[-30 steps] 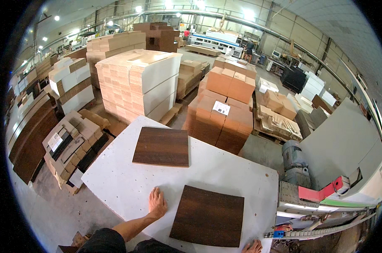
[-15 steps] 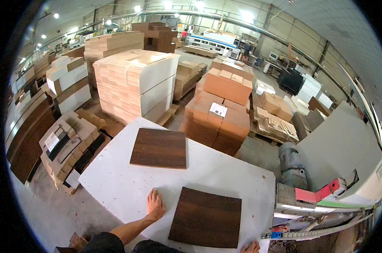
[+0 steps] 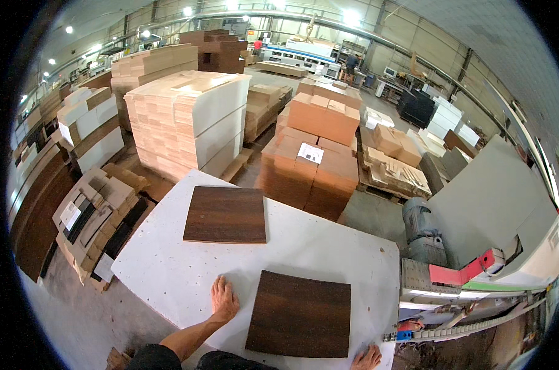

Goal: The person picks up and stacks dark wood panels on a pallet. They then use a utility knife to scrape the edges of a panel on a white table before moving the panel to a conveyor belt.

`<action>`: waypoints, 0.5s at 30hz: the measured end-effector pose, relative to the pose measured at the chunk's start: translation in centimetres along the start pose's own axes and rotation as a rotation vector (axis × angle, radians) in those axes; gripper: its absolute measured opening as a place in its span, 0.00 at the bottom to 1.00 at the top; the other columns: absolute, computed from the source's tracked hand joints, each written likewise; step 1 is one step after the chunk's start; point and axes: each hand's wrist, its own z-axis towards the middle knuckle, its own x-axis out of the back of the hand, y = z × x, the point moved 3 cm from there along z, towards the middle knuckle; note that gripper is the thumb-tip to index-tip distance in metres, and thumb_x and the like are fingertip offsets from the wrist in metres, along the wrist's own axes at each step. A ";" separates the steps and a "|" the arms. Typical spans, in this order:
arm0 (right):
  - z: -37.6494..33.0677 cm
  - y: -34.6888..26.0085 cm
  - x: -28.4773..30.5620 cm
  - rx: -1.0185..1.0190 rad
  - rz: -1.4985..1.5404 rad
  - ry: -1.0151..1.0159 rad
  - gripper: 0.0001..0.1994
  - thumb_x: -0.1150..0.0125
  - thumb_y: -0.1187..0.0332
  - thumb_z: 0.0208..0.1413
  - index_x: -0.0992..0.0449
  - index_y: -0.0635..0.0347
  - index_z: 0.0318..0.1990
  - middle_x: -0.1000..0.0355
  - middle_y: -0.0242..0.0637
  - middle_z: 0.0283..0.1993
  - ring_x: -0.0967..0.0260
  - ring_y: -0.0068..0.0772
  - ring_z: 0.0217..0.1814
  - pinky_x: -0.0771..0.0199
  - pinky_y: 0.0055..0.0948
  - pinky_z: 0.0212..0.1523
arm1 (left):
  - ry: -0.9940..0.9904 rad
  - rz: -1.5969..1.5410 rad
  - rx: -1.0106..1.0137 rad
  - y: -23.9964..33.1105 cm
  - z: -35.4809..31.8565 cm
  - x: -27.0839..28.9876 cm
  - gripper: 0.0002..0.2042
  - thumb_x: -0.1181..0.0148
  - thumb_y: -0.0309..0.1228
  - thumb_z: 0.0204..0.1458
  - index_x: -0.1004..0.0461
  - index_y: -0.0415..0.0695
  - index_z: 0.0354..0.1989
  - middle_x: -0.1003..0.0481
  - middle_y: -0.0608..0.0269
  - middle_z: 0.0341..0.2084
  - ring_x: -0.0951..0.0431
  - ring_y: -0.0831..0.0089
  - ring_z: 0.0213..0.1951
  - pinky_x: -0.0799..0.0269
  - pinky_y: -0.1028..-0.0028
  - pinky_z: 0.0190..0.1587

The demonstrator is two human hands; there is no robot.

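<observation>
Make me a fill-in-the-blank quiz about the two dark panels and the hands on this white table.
1. The left hand lies flat on the ____ table.
2. The near panel lies to the ____ of that hand.
3. The far panel is touched by ____ hand.
4. The right hand rests at the table's ____ edge.

Missing words: white; right; neither; near

High head view, down and forward over the white table.

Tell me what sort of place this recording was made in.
Most likely a furniture or wood-panel factory floor. Pallets carry tall stacks of cut boards, two dark wood-grain panels lie on a white worktable by the person's hands, and a grey machine with a motor stands to the right.
</observation>
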 end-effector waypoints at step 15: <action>1.7 -1.2 2.1 -0.035 0.018 0.003 0.22 0.41 0.66 0.54 0.32 0.59 0.57 0.39 0.46 0.62 0.44 0.51 0.65 0.44 0.49 0.63 | 0.007 0.141 -0.024 -1.9 0.1 -3.8 0.25 0.42 0.22 0.51 0.36 0.34 0.59 0.40 0.44 0.66 0.43 0.48 0.69 0.48 0.53 0.69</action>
